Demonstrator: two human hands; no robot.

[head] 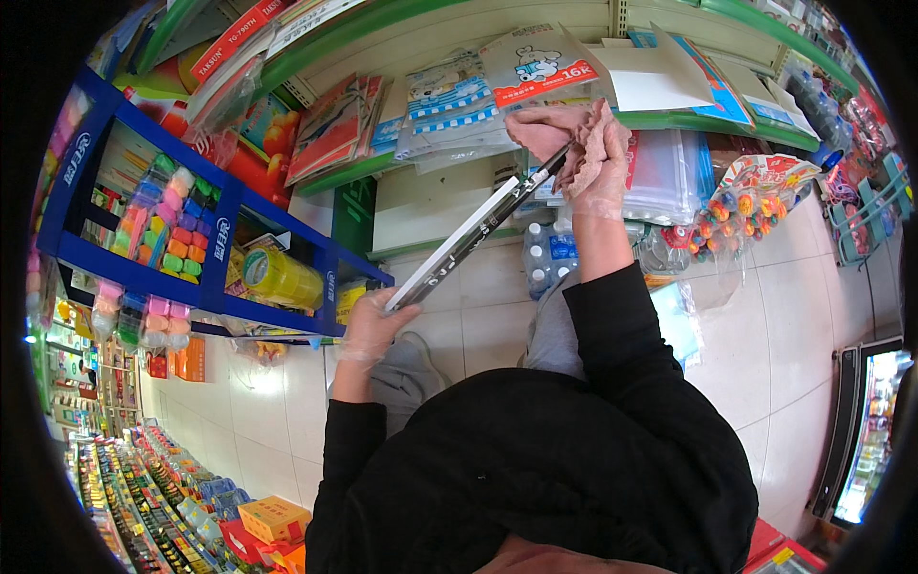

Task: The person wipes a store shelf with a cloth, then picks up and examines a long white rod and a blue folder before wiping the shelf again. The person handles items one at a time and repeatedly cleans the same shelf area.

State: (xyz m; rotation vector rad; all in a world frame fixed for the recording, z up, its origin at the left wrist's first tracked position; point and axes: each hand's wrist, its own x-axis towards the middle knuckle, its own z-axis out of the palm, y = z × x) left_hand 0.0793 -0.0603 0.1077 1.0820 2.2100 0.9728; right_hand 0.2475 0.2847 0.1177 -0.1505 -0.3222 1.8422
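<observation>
My left hand (375,323), in a thin clear glove, grips the lower end of a thin black-covered book or pad (477,240). It is tilted and seen nearly edge-on, with a white edge and white markings on the dark side. My right hand (606,179), gloved the same way, clutches a crumpled pink cloth (584,147) against the book's upper end. The fingertips there are partly hidden by the cloth. Just beyond the cloth, packaged covers (539,66) and paper items lie on a green-edged shelf (344,174).
At left stands a blue display rack (140,267) with colourful packs (172,215) and a yellow tape roll (283,278). Bottled water (549,258) is on the tiled floor (724,337) below the shelf. Candy-like orange items (739,212) hang at right, near a lit display case (864,430).
</observation>
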